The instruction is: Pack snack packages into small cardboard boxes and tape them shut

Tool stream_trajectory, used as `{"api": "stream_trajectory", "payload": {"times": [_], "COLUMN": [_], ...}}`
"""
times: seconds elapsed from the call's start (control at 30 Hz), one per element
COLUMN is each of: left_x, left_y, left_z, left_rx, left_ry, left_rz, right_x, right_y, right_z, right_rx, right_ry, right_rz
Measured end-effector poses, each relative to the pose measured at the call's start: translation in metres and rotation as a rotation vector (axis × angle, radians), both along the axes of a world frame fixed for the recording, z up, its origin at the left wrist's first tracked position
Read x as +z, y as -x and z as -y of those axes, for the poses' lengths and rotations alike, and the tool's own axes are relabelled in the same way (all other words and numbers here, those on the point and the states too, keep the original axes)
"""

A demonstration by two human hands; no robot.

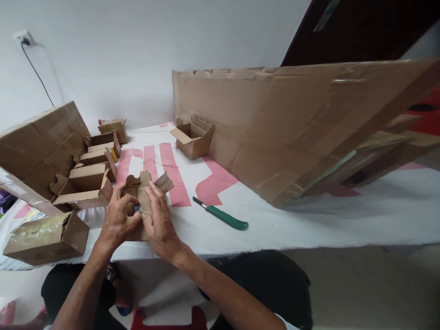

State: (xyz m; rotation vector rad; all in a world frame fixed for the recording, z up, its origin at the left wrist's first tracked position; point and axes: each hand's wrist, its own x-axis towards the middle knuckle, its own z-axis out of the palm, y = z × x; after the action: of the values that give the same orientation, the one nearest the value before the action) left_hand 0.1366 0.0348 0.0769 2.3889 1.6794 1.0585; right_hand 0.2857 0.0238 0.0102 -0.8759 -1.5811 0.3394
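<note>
A small cardboard box point(140, 179) with raised, torn-edged flaps lies at the table's front edge, between my two hands. My left hand point(118, 217) is closed on its left side, with thumb and index finger bent into a pinch. Beside those fingertips shows a small blue patch point(137, 208), too little to name. My right hand point(161, 222) grips the right side, its fingers long against the cardboard and the thumb tucked inward. A loose-looking flap point(165, 182) sticks out past the right fingers. Both hands cover much of the box.
A green-handled knife point(227, 217) lies right of my hands. Several open cardboard boxes point(82, 198) stand in a row at left, near a closed taped box point(46, 238). One open box point(194, 137) sits farther back against a large cardboard panel point(275, 123). White-and-pink cloth point(178, 183) covers the table.
</note>
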Motion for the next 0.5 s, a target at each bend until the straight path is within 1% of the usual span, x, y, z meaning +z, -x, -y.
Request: {"api": "stream_trajectory", "payload": {"times": [0.3, 0.5], "left_x": [0.000, 0.007], "left_y": [0.003, 0.011], "left_z": [0.002, 0.005], "left_rx": [-0.016, -0.070], "left_ry": [0.005, 0.034], "left_rz": [0.013, 0.029], "right_x": [0.000, 0.000], "right_y": [0.002, 0.001], "right_z": [0.002, 0.004], "right_rx": [0.007, 0.000], "right_ry": [-0.035, 0.003], "right_rz": [-0.015, -0.007]}}
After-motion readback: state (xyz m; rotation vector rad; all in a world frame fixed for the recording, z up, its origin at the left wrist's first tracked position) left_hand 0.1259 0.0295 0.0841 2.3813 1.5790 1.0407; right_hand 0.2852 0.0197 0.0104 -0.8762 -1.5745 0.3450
